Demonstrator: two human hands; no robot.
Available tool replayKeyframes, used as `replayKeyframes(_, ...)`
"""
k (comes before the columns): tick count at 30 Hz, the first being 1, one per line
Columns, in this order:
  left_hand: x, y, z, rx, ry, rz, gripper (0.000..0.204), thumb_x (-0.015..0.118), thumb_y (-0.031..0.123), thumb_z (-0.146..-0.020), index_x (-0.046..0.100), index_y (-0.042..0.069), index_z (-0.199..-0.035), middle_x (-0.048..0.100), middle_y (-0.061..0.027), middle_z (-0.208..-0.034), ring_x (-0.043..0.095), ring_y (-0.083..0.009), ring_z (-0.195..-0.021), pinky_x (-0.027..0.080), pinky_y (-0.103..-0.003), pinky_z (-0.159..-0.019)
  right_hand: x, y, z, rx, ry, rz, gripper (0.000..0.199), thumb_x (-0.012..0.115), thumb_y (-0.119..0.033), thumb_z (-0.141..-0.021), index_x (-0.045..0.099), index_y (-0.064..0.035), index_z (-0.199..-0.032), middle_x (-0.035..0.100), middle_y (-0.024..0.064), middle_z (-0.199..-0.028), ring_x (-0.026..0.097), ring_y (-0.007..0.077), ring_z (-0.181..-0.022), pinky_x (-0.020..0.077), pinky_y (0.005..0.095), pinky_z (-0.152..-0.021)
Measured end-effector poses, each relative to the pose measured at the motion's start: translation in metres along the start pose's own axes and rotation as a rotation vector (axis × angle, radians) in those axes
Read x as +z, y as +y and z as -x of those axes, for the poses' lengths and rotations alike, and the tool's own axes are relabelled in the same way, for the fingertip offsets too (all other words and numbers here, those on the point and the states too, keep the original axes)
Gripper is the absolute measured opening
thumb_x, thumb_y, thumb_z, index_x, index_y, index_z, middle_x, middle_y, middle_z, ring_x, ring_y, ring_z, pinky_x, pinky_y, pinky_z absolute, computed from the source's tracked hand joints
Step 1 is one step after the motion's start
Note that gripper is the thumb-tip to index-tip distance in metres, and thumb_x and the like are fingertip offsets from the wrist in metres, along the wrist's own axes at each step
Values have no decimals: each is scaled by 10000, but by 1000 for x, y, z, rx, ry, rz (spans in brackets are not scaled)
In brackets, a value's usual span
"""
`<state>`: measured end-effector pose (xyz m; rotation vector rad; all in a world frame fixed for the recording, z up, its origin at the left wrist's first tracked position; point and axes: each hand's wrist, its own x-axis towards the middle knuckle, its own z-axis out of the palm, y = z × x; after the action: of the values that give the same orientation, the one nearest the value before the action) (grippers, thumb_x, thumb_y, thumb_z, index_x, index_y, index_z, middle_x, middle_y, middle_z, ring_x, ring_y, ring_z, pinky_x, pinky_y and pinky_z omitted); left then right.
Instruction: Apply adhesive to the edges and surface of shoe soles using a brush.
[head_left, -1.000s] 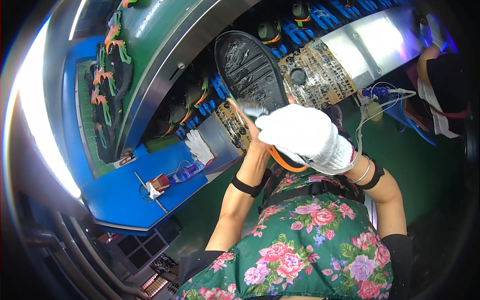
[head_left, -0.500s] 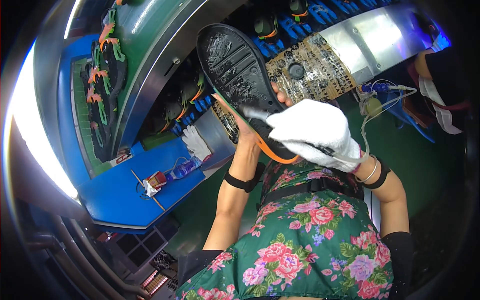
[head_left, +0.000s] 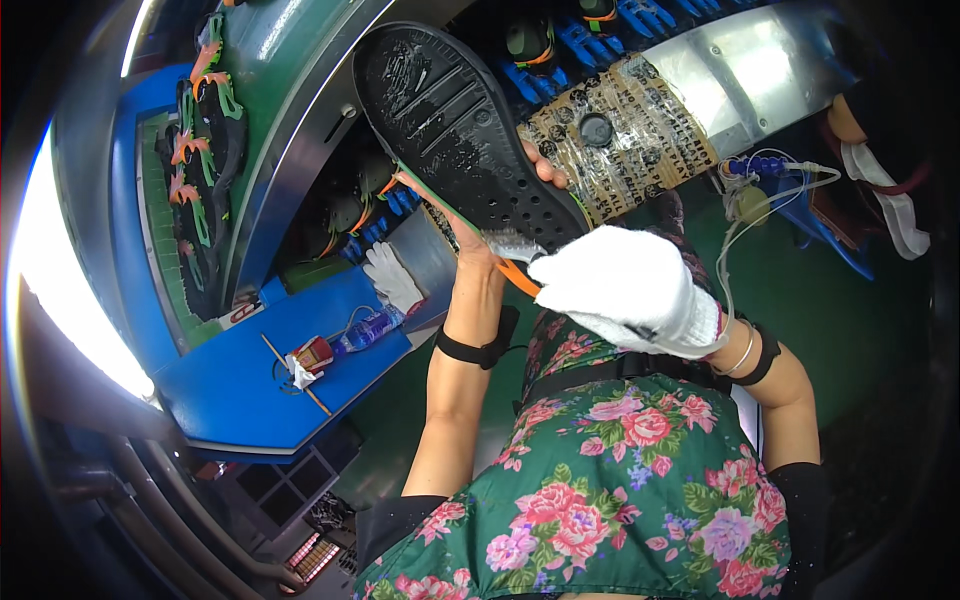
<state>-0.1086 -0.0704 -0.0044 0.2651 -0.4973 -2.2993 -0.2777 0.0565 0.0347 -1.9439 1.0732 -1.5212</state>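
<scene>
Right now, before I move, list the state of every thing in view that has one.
Left hand: bare, gripping the black sole
Right hand: gloved, closed on the brush
Black sole: held up, patches glossy and wet-looking
Brush: bristles at the sole's near end, contact unclear
Spare glove: unworn
Bottle: upright or lying, unclear
Light: on

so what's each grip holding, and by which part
The left grip holds a black sole by both long edges, toward its nearer end. The gloved right grip holds a brush close to its bristles, the handle mostly hidden.
</scene>
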Motion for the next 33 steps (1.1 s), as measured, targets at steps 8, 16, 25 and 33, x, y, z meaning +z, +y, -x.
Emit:
replayKeyframes(8, -9, 10, -5, 49, -20, -90, 1187, 465, 1005, -729, 600, -53, -1251, 648, -158, -1085, 672, -323, -986, 557, -523, -912, -8, -3, -4, 92, -3, -40, 246, 817, -14, -780, 809, -75, -1019, 796, 127, -1054, 766, 275, -922, 604, 367, -803)
replayKeyframes(16, -20, 19, -11, 29, -23, -135, 1223, 485, 1029, -678, 601, -72, -1198, 667, -207, -1014, 671, -380, -1004, 558, -508, -936, -7, 7, 2, 234, 96, -185, 240, 810, -15, -814, 809, -75, -1047, 798, 104, -1063, 762, 259, -918, 600, 365, -796)
replayKeyframes(25, -10, 23, -23, 88, -180, -141, 941, 586, 817, -872, 608, -70, -1185, 674, -191, -1021, 684, -332, -1015, 527, -487, -1000, -8, 5, 1, 283, 102, -217, 190, 812, -3, -803, 802, -58, -985, 796, 115, -1018, 760, 261, -883, 602, 363, -785)
replayKeyframes(33, -11, 30, -32, 68, -274, -176, 539, 720, 434, -972, 613, -59, -1163, 683, -180, -985, 698, -325, -1004, 527, -479, -1010, -14, 8, 0, 248, 54, -174, 230, 826, -11, -775, 803, -65, -997, 796, 112, -1029, 755, 267, -889, 601, 366, -749)
